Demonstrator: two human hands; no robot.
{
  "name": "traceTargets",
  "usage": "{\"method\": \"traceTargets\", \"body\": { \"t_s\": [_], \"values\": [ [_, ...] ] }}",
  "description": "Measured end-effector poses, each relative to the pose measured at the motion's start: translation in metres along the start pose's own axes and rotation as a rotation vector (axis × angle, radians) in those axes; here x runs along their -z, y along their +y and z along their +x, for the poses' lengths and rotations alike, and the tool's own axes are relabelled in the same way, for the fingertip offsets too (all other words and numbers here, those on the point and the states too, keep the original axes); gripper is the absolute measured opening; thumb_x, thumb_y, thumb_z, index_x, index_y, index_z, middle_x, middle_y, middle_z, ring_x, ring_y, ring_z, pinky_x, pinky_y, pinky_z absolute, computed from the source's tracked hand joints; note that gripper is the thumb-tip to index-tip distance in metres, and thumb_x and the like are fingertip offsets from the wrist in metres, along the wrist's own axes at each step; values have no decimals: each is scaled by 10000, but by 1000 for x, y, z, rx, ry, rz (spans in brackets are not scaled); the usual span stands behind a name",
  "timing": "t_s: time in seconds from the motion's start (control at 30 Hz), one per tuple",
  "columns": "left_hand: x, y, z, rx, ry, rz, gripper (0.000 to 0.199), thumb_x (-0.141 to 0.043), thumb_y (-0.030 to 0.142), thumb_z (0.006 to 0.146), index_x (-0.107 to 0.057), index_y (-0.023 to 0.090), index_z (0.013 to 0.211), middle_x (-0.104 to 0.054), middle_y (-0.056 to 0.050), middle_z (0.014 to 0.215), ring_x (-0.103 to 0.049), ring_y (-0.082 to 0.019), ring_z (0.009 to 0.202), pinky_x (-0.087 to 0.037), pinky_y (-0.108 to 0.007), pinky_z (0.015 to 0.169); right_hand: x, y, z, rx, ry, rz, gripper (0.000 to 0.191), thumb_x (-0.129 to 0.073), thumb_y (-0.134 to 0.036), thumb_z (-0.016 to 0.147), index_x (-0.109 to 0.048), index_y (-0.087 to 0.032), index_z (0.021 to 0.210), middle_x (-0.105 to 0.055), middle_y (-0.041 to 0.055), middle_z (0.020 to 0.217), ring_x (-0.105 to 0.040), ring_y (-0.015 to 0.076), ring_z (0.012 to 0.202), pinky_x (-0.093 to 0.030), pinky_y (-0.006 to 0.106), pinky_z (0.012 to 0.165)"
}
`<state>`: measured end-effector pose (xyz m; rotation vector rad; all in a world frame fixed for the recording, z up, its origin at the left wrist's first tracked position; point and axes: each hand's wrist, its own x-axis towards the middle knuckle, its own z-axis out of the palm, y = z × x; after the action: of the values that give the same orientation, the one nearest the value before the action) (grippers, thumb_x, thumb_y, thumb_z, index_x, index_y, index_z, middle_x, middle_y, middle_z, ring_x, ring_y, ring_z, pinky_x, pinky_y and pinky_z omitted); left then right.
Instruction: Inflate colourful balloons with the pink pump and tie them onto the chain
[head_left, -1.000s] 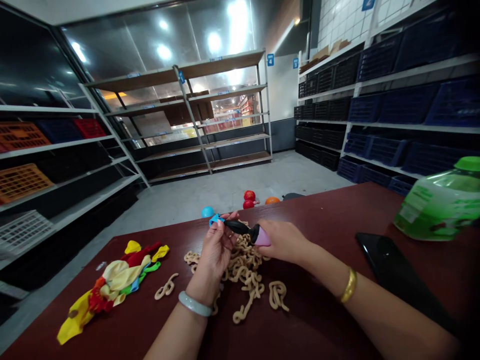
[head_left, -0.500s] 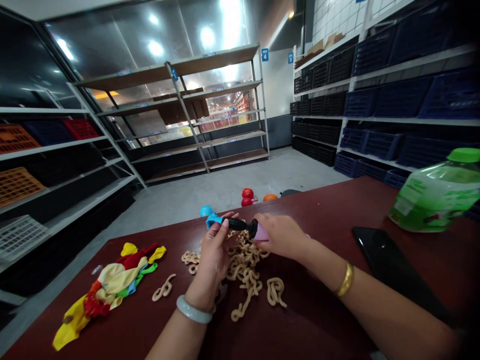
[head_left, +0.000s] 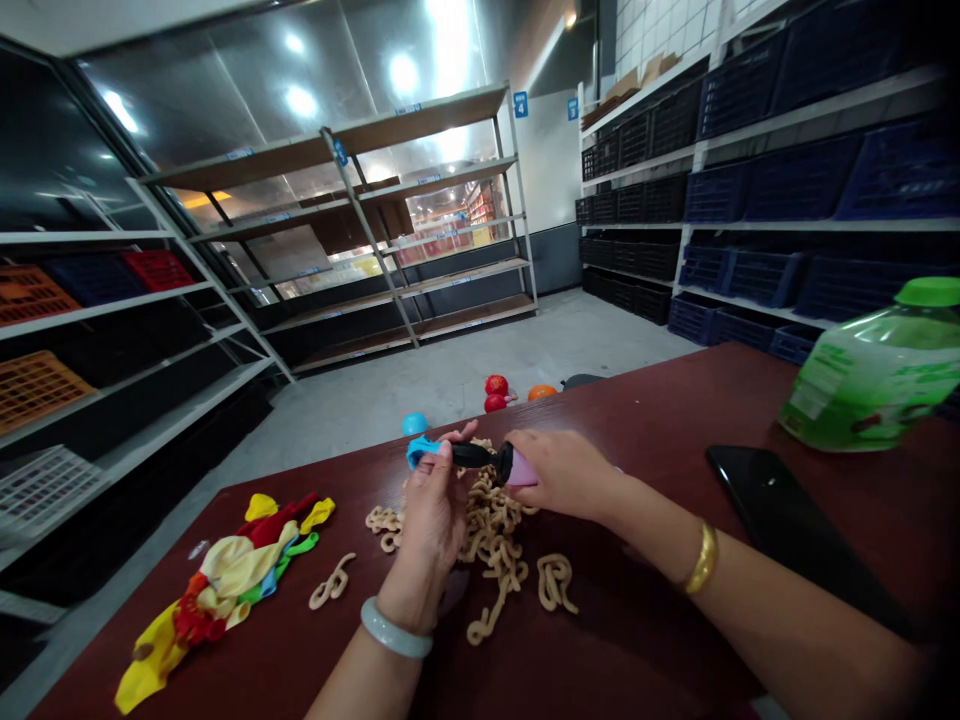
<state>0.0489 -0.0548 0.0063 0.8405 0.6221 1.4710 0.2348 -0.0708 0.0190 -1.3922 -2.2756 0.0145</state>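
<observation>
My right hand [head_left: 559, 472] is wrapped around the purple body [head_left: 523, 468] of a hand balloon pump, whose black nozzle [head_left: 471, 456] points left. A limp blue balloon [head_left: 421, 451] sits at the nozzle's tip. With thumb and fingers, my left hand [head_left: 439, 500] pinches the balloon's neck on the nozzle. Below both hands lies a heap of tan, curly, rope-like pieces [head_left: 495, 535], partly hidden by my left hand. Two loose tan pieces lie apart from it, a curl [head_left: 331, 583] to the left and a coil [head_left: 555, 583] to the right.
Flat balloons [head_left: 232, 565] in several colours lie on the dark red table [head_left: 637, 640] at left. A black phone [head_left: 787, 530] and a green liquid bottle [head_left: 874, 375] are at right. Round blue [head_left: 414, 424], red [head_left: 496, 386] and orange balloons [head_left: 541, 392] show beyond the far edge. Crate shelves surround the room.
The view has shifted slightly. The blue balloon's end and the nozzle have moved a little left; both hands keep their holds on the balloon and the pump.
</observation>
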Motion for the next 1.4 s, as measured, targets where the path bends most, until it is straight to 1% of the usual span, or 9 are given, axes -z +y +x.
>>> {"method": "traceTargets", "body": {
  "t_s": [0.23,0.37,0.43,0.57,0.8,1.07,1.17,1.27,1.4],
  "values": [
    [-3,2,-4,47,2,25,224,-699,316,816,-686,170,984,-655,-117,1243,-606,-256,1149,-528,-371,886,-1,-1,0,-6,0,17,387,-637,-452,744,-557,-209,1035,-699,58,988,-650,242,818,-320,307,607],
    [-8,3,-6,26,-23,-90,165,-673,290,838,-662,177,958,-678,-119,1179,-612,-273,1140,-514,-411,914,-3,-6,-1,3,-44,91,414,-644,-467,747,-555,-216,1064,-702,55,1001,-656,248,836,-349,303,630],
    [-11,-1,-6,14,-34,-127,125,-663,287,847,-635,169,879,-700,-109,1068,-653,-260,1039,-524,-411,884,-4,-7,-1,-14,-65,105,437,-651,-459,748,-554,-218,1100,-704,55,1002,-661,255,847,-364,306,642],
    [-11,-6,-2,-32,3,-143,113,-652,263,855,-607,164,826,-649,-33,814,-635,-140,741,-534,-299,772,-6,-10,-1,-57,-116,142,591,-714,-520,698,-534,-239,1186,-710,51,1026,-668,280,901,-392,308,656],
    [-4,11,7,-115,42,-173,116,-666,234,839,-569,192,791,-581,7,792,-587,-112,712,-508,-264,738,-4,-16,3,-33,-156,190,562,-667,-484,765,-507,-278,1263,-702,46,1090,-665,258,934,-409,300,685],
    [29,38,24,-237,107,-249,117,-663,213,839,-559,174,800,-563,5,756,-575,-130,701,-489,-285,684,-6,-7,0,-43,-164,82,383,-685,-451,708,-589,-246,1017,-719,41,953,-661,252,803,-342,300,590],
    [38,44,28,-260,138,-252,102,-665,215,836,-596,187,906,-559,13,739,-570,-126,677,-482,-284,675,-11,-3,0,-62,-159,24,331,-674,-446,708,-580,-236,946,-718,42,895,-657,248,748,-299,299,557],
    [38,44,29,-246,133,-248,150,-668,222,833,-604,204,968,-570,15,752,-576,-125,680,-487,-295,695,-14,-1,0,-88,-143,-38,296,-636,-454,736,-566,-229,915,-710,49,835,-646,235,691,-258,298,533],
    [32,33,26,-252,148,-278,119,-668,219,836,-560,172,813,-596,1,782,-591,-118,724,-490,-275,731,-14,-1,0,-106,-121,-107,305,-632,-455,727,-551,-221,906,-699,52,791,-641,236,673,-230,297,526]
  ]
}}
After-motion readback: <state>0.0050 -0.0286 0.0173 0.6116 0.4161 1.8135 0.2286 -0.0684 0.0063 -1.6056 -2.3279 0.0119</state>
